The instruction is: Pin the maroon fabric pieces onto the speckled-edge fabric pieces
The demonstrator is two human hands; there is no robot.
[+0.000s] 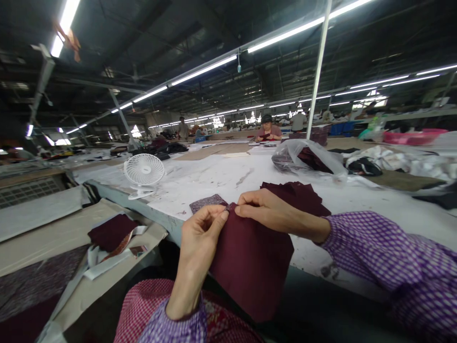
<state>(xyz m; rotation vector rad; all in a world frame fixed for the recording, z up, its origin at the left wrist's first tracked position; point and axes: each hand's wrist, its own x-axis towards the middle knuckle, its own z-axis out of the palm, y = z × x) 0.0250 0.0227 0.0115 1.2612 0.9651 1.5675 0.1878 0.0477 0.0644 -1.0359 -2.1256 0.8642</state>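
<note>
"Pinching what, that left hand [200, 234]?"

"The top edge of a maroon cloth [253, 264]. Thumb and forefinger meet at its upper left corner."

"And the right hand [266, 206]?"

"Just beside it, palm down, pinching the same edge. The 2 sets of fingertips nearly touch."

"So where does the cloth sit?"

"It hangs from both hands at the near edge of the white-covered table [214, 178], its lower part over the person's lap."

"What's around it?"

"A speckled grey piece [207, 202] lies on the table just behind the left hand. Behind the right hand is a loose pile of maroon pieces [302, 196]."

"Farther off?"

"A white fan [144, 170] stands to the left, and a clear plastic bag [307, 156] with dark maroon stuff inside lies past the pile. Across the table a co-worker [270, 132] handles something dark red."

"And low on the left?"

"1 more maroon scrap [112, 232], lying beside pale strips, well apart from the hands."
</note>
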